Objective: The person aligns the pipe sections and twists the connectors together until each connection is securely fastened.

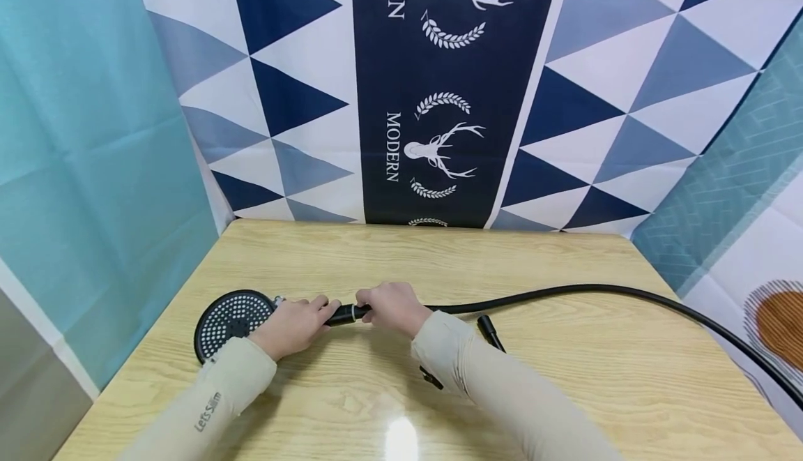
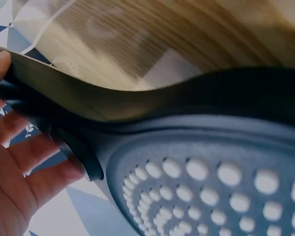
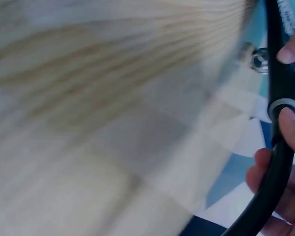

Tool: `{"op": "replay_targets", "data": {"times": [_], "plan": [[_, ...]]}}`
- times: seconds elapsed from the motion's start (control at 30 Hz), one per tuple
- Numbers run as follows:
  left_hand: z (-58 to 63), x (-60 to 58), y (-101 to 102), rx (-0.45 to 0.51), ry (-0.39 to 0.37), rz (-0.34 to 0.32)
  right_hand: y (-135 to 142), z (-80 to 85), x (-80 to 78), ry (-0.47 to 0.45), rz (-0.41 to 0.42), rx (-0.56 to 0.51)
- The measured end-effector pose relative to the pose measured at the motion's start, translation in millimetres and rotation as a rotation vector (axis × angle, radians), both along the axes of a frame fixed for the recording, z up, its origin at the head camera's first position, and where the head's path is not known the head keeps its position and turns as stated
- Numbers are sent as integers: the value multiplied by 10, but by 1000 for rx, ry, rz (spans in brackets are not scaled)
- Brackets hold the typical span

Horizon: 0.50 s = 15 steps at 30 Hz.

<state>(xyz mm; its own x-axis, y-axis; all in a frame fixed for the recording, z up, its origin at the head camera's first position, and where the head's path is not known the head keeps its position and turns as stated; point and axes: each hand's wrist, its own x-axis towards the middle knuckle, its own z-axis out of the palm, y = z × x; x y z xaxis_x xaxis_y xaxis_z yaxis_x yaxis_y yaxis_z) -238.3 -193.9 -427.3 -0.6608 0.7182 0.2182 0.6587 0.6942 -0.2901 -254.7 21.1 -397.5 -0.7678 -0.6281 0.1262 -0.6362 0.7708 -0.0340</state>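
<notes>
A black shower head [image 1: 231, 320] with a round face of pale nozzles lies at the left of the head view. My left hand [image 1: 296, 326] grips its handle [image 1: 341, 316]; in the left wrist view, the fingers curl round the handle [image 2: 44, 93] just short of the face. My right hand [image 1: 394, 306] holds the end of a black hose [image 1: 590, 288] against the handle's end. There, a pale ring [image 3: 285, 105] circles the joint, with my right thumb right below it in the right wrist view. The hose runs away rightward past the table's edge.
A short black tubular piece [image 1: 488, 330] lies on the wooden table [image 1: 376, 255], partly behind my right forearm. Near that sleeve is a small black part [image 1: 431, 378]. A small shiny metal piece [image 1: 279, 300] shows beside my left hand. Patterned cloth [image 1: 301, 98] hangs behind the table.
</notes>
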Motion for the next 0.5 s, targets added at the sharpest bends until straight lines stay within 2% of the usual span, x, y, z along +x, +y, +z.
{"op": "replay_targets", "data": {"times": [0.13,0.3,0.5], "plan": [[-60,6,-3,0,-18,-2,23,-140,-29,26,17,-19],[-68,4,1,25,-35,-10,25,-225,-32,43,21,-13],[-77,15,10,57,-159,51,-8,-308,2,41,9,-7]]}}
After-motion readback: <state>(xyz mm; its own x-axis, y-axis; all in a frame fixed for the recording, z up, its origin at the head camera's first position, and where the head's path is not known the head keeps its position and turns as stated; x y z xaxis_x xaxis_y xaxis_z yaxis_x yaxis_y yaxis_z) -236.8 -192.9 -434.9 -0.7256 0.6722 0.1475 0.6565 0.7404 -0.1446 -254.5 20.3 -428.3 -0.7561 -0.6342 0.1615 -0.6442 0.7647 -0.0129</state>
